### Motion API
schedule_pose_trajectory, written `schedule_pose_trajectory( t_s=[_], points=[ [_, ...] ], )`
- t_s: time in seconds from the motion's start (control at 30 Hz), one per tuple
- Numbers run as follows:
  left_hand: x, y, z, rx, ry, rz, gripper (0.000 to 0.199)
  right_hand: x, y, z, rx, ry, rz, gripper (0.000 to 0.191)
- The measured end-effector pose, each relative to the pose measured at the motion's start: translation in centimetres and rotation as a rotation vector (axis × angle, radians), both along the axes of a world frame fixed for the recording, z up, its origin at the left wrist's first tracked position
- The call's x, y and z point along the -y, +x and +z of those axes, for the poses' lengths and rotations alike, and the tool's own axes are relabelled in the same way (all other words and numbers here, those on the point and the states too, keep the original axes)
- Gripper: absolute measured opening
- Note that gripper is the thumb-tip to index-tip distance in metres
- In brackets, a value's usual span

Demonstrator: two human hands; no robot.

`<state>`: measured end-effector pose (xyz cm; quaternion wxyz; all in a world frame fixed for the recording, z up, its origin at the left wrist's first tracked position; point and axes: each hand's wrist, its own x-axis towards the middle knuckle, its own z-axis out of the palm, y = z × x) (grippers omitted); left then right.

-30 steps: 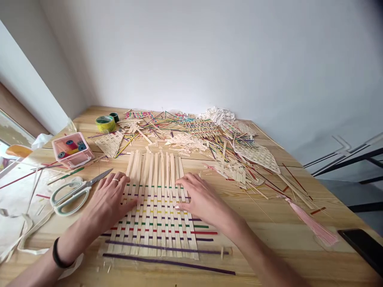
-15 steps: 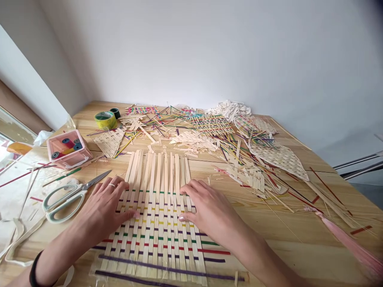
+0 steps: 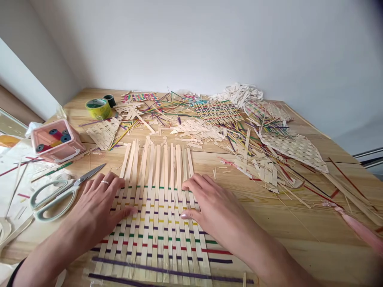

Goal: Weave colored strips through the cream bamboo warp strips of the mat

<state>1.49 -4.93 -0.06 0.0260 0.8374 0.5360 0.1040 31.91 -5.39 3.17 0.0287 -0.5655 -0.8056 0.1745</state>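
Note:
A flat mat of pale bamboo strips [image 3: 160, 223] lies before me, woven crosswise with thin green, purple, yellow and red strips. Its far strip ends stand loose and unwoven. Clear tape with two purple strips crosses its near end. My left hand [image 3: 100, 199] rests on the mat's left side, thumb spread inward over the weave and fingers curved near the green strip. On the right side lies my right hand [image 3: 209, 203], its thumb likewise apart from the bent fingers. Both hands press on the mat from above; the undersides of the fingers are hidden.
Scissors [image 3: 67, 193] lie left of my left hand, blades pointing away. Behind them are a pink box [image 3: 56, 139] with spools and a yellow tape roll [image 3: 98, 108]. Strip scraps [image 3: 200, 131], a woven fan-shaped piece [image 3: 295, 151] and a pink tassel [image 3: 356, 225] lie beyond and right.
The view has shifted a little, so things at the sides sit farther outward. Both hands stay on the mat's sides in nearly the same pose.

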Motion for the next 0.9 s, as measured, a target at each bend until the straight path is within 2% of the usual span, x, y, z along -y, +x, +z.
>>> schedule_pose_trajectory(
  t_s=[0.23, 0.33, 0.47, 0.63, 0.9],
  points=[
    [0.3, 0.6, 0.2, -0.017, -0.022, 0.024, 0.039, 0.1, 0.0, 0.3, 0.018, -0.025, -0.007, 0.039],
    [0.3, 0.7, 0.1, -0.018, 0.020, 0.023, 0.039, 0.2, 0.2, 0.1, 0.004, -0.010, 0.005, 0.039],
    [0.4, 1.2, 0.3, 0.001, 0.068, -0.041, 0.035, 0.2, 0.3, -0.2, -0.008, 0.026, 0.009, 0.039],
    [0.6, 1.8, 0.5, 0.037, 0.053, -0.081, 0.032, 0.2, 0.4, -0.5, -0.033, 0.065, 0.021, 0.036],
    [0.8, 1.8, -0.1, 0.073, 0.031, -0.009, 0.038, 0.2, 0.3, -0.2, -0.034, 0.029, 0.008, 0.039]
  ],
)
